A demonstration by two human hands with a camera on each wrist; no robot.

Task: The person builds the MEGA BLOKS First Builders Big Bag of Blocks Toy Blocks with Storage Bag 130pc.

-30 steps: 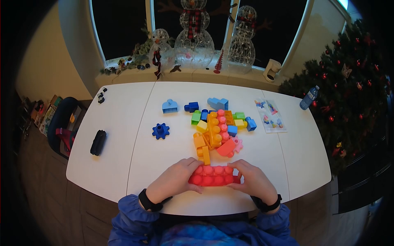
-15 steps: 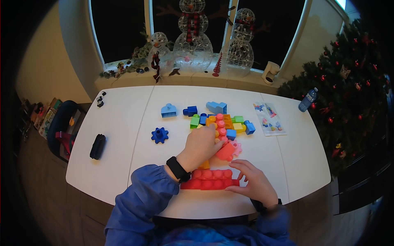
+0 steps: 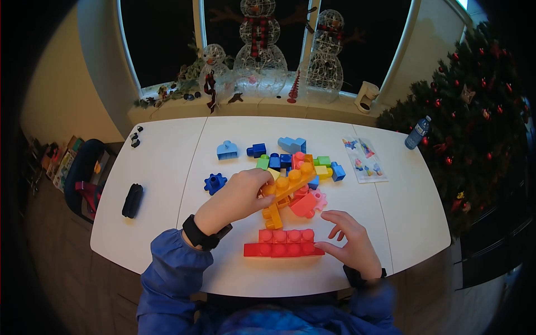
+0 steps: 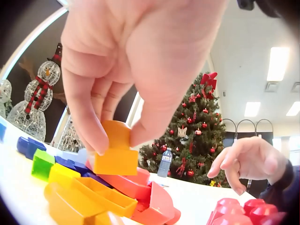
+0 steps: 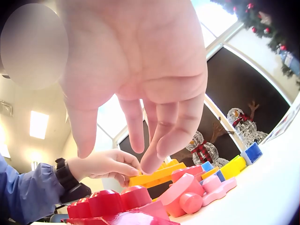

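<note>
My left hand [image 3: 235, 195] pinches one end of a long orange-yellow block [image 3: 295, 177], lifted at a slant over the block pile; the left wrist view shows thumb and fingers on the end of this block [image 4: 116, 161]. Near the table's front edge lie red blocks [image 3: 285, 249] in two rows that touch. My right hand [image 3: 353, 245] is at their right end, fingers spread and slightly bent, holding nothing; whether its thumb touches the red blocks I cannot tell. In the right wrist view, the red blocks [image 5: 104, 202] are below that hand.
Behind are blue, green, yellow and pink blocks, with a salmon block [image 3: 303, 206] beside a pink gear. A blue gear [image 3: 215, 183] stands left of my left hand. Farther out are a black case [image 3: 132, 200], a picture sheet [image 3: 365, 161] and a water bottle [image 3: 417, 133].
My left hand has left the red blocks, reached into the pile and lifted the long orange-yellow block, drawing back left with it. My right hand has come off the red blocks' end and spread.
</note>
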